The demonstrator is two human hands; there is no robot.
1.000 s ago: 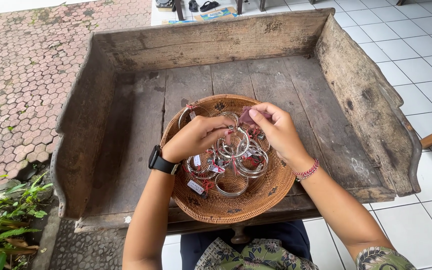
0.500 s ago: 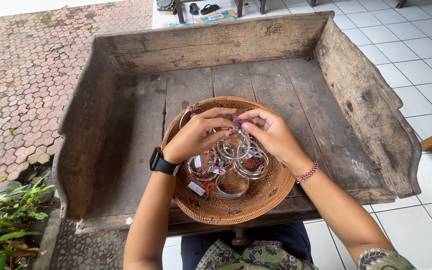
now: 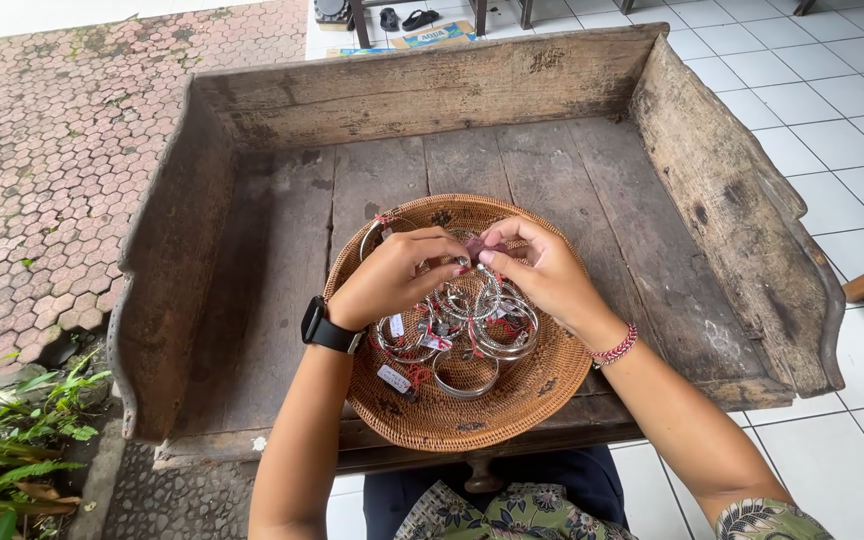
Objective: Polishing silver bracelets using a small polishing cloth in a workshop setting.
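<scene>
While the woven tray [image 3: 512,425] rests on the wooden table [image 3: 592,170], a small pink tag [image 3: 476,247] is pinched between both hands, left hand [image 3: 392,280] and right hand [image 3: 542,275]. Silver bangles [image 3: 467,320] are heaped beneath, kept together by the rim.

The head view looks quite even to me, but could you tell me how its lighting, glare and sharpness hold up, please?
Head view: soft daylight, faint shadows only; the silver bangles glint mildly in the woven basket; left hand and right hand are sharp, no motion blur; the wooden tray edges bow slightly from the wide lens; white floor tiles are bright, not blown out.
</scene>
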